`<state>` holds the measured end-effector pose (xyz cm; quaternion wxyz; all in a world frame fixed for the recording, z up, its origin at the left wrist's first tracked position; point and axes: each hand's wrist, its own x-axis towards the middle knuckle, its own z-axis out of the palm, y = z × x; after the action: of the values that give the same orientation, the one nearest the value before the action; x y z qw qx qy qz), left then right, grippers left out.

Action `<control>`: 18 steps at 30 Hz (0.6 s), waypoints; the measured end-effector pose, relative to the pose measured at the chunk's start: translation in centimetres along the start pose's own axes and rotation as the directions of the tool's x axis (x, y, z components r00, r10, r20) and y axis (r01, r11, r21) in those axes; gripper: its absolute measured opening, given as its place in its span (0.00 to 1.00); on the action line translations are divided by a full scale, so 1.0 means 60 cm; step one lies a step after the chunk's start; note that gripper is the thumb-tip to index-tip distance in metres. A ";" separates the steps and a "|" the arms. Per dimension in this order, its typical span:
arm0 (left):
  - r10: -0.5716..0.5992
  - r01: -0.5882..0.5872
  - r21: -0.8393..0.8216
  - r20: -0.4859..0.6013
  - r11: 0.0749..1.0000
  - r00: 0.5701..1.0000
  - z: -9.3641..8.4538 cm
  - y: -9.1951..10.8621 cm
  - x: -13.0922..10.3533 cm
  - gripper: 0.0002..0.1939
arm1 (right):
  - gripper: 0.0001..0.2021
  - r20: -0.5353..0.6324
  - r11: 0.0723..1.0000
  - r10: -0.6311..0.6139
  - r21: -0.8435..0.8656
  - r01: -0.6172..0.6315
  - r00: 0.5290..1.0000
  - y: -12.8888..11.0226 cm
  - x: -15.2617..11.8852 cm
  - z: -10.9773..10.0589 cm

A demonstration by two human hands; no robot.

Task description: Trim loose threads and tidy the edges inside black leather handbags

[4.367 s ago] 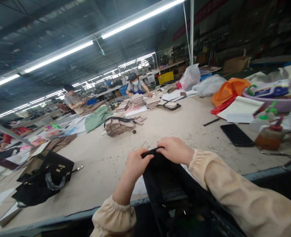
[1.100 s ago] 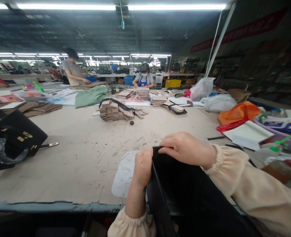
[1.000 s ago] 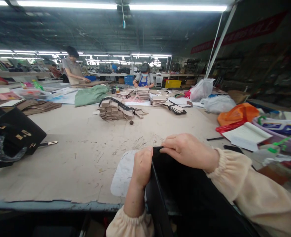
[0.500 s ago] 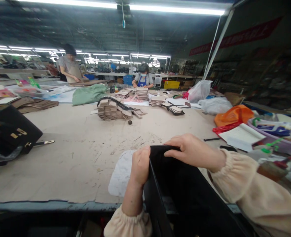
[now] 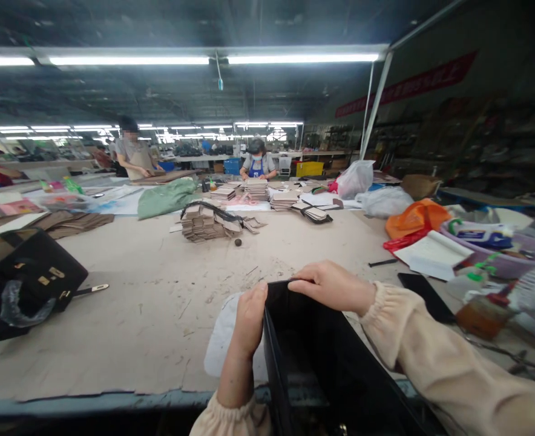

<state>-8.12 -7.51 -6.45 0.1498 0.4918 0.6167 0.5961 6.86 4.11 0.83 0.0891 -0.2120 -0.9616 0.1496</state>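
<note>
A black bag (image 5: 340,351) with an open top fills the lower middle of the view, tilted at the table's near edge. My left hand (image 5: 250,318) is closed round the bag's far left corner. On the far rim, my right hand (image 5: 328,284) pinches the edge, with the fingers outside and the thumb toward the inside. Dark shadow hides most of the bag's interior. Under the bag's far end lies a white sheet (image 5: 217,348) on the beige table covering (image 5: 149,327).
A finished-looking black handbag (image 5: 49,278) with gold hardware lies at the left. Stacked brown pieces (image 5: 208,221) are mid-table. At the right are an orange bag (image 5: 415,218), a purple basin (image 5: 508,263), a notebook (image 5: 435,251) and a glue bottle (image 5: 485,315). Two people work beyond.
The view has tipped upward, so the scene sits lower in the picture. Both hands keep their hold on the black bag's rim, slightly further left in view.
</note>
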 end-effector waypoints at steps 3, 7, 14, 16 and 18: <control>-0.047 0.048 -0.030 0.063 0.998 0.997 -0.011 0.006 0.001 0.20 | 0.27 -0.050 0.919 0.110 0.386 -0.082 0.993 0.023 -0.045 0.011; -0.080 0.068 0.077 0.163 0.995 0.983 -0.038 0.032 0.013 0.17 | 0.32 0.066 0.467 0.424 0.839 -0.281 0.903 0.047 -0.148 0.064; -0.024 -0.234 0.555 0.418 0.799 0.908 -0.026 0.107 0.053 0.20 | 0.35 0.212 0.039 0.652 0.949 -0.312 0.728 0.026 -0.309 0.197; -0.047 -0.320 0.633 0.493 0.705 0.869 -0.002 0.120 0.062 0.19 | 0.31 0.168 0.049 0.639 0.965 -0.257 0.751 -0.001 -0.334 0.211; -0.071 -0.376 0.662 0.544 0.648 0.836 0.022 0.127 0.068 0.19 | 0.27 0.179 -0.004 0.600 0.975 -0.221 0.780 -0.030 -0.353 0.214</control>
<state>-5.74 -5.00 1.61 0.0436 0.7040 0.6944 0.1423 22.10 -9.82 -12.90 0.2947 -0.3970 -0.4915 0.7169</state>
